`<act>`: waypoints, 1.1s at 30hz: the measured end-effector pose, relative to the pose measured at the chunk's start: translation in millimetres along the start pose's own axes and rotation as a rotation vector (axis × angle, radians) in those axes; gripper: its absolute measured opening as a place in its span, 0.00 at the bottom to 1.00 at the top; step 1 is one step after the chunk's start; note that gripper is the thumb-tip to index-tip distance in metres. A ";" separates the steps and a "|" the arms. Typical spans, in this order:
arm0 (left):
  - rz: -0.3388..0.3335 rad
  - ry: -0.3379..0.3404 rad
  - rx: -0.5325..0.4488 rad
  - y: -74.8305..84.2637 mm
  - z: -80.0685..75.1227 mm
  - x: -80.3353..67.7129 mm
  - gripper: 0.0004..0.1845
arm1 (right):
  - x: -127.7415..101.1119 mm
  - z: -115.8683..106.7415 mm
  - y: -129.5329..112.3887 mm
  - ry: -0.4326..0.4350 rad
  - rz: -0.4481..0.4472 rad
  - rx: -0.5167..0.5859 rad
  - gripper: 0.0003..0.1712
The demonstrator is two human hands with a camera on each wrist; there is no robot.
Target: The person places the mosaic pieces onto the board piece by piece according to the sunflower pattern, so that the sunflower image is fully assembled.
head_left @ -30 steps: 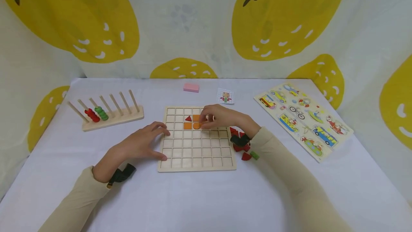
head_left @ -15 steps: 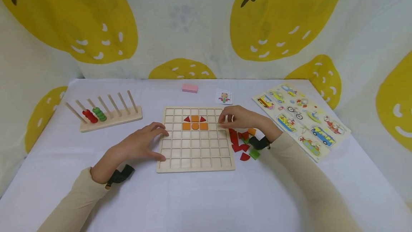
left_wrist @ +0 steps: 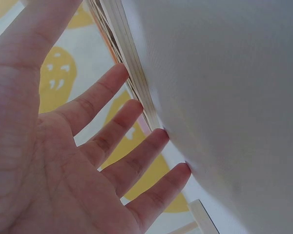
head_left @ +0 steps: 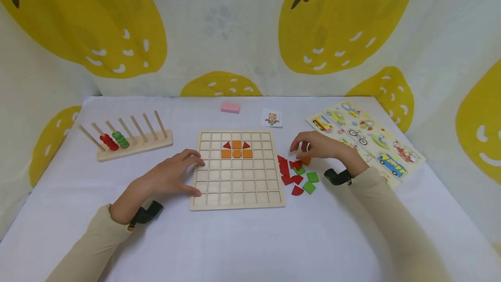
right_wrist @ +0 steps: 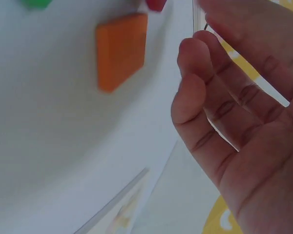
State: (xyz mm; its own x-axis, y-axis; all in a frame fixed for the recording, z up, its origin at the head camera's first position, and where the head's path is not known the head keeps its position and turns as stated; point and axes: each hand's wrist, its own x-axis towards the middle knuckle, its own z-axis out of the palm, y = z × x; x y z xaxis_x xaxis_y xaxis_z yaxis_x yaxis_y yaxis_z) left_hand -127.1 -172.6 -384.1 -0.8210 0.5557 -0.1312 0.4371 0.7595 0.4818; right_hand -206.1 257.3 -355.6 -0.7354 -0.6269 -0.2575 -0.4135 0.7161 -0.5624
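**Orange tile under the right hand, grid board steadied by the left**

Wooden pegs stand in a rack (head_left: 131, 139) well off to the left of the left hand, with red and green rings stacked on two of them. The left hand (head_left: 172, 177) lies spread on the white tabletop (head_left: 242, 238), fingers straight and relaxed, their tips touching the left edge of the grid board (head_left: 237, 186); the left wrist view shows the fingertips (left_wrist: 158, 139) against the board's side, gripping nothing. On the board, between the hands and toward its far side, six pieces are seated: a red triangle, an orange square and a red triangle in one row, and orange square, orange circle, orange square below.

Just right of the board lies a loose heap of red and green pieces (head_left: 296, 175). The right hand (head_left: 318, 146) hovers over the far end of this heap, fingers loosely curled and holding nothing, directly above an orange square tile (head_left: 305, 160); the right wrist view shows that tile (right_wrist: 121, 49) flat on the cloth, apart from the fingers.

Judging from this, the step in hand is picking the next piece. The next move calls for lowering the fingers, pinching the thin tile by its edges, and carrying it to an empty cell. Beyond the right hand rests a vehicle puzzle (head_left: 365, 143); far across are a pattern card (head_left: 272, 117) and a pink block (head_left: 230, 107).
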 end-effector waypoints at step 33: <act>0.034 0.010 0.009 -0.4 -0.7 -1.2 0.39 | -8.5 6.4 21.5 0.030 0.015 0.047 0.15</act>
State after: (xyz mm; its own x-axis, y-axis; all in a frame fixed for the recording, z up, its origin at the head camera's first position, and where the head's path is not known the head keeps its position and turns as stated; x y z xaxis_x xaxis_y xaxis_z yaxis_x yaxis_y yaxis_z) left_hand -126.5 -173.8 -383.5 -0.8094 0.5776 -0.1061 0.4679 0.7435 0.4778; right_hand -205.2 276.1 -370.5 -0.7574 -0.6063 -0.2423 -0.3776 0.7095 -0.5950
